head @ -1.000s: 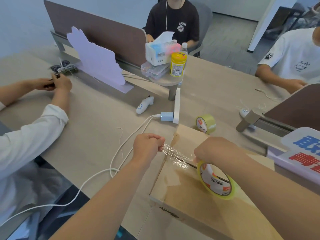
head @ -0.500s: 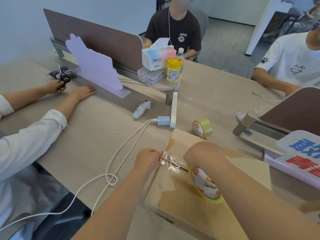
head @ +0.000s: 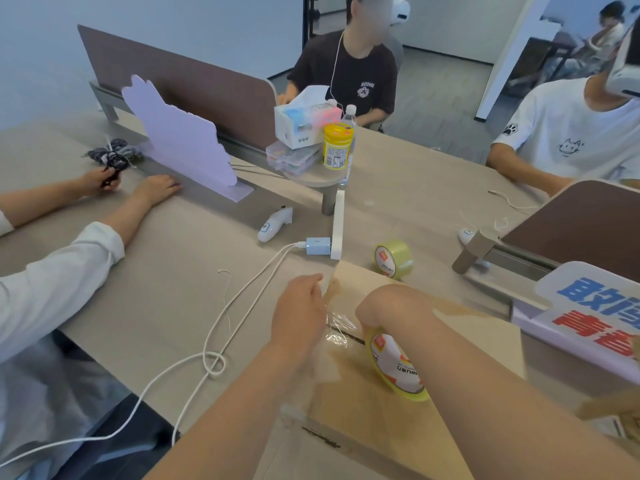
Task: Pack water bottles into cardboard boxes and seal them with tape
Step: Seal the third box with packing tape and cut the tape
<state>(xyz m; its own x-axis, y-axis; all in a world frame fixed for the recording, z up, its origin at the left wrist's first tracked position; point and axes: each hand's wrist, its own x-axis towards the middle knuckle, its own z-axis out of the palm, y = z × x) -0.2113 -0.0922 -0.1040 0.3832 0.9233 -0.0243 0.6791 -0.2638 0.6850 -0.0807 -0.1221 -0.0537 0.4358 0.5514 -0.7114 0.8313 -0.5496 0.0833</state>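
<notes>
Flaps shut, so this looks like the sealing step. Cardboard box [head: 374, 431] lies flat on the desk [head: 166, 271] right in front of the person. Left hand [head: 299, 317] sits at the box's left edge, fingers curled, pinching the free end of the tape strip [head: 337, 329], prob. to anchor it while it's stretched over the seam. Right hand [head: 391, 311], wrist bent down, grips the tape roll [head: 398, 370], which stands on edge on the lid, ready to roll along. Spare roll [head: 394, 259] stands just beyond the box
</notes>
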